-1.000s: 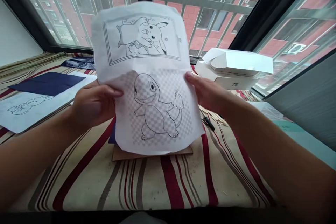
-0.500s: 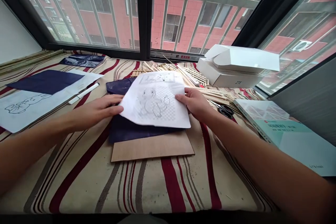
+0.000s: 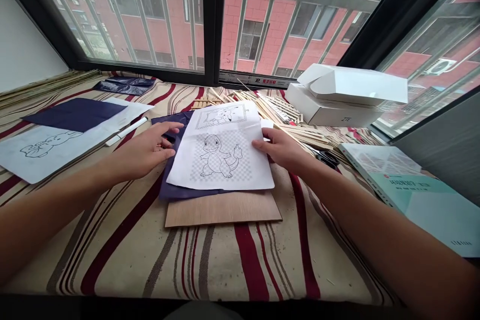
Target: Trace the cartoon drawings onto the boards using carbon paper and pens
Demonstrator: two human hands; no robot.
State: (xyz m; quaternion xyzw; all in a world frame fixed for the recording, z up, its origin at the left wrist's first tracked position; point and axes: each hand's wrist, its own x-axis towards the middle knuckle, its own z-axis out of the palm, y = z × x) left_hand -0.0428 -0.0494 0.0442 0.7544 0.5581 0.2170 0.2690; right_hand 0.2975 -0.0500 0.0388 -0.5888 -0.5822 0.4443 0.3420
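My right hand pinches the paper atop a dark sheet; my left hand is spread just beside. I judge the paper light and limp, best held by opposite edges.

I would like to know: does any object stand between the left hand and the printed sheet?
Nothing visible does. The left hand is open close beside the printed sheet; the dark blue paper there lies underneath, so it seems no obstacle.

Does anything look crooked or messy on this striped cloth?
Yes: the drawing sheet and the dark blue sheet under it sit askew over the wooden board, their edges not lined up with it. Farther back, wooden strips lie jumbled.
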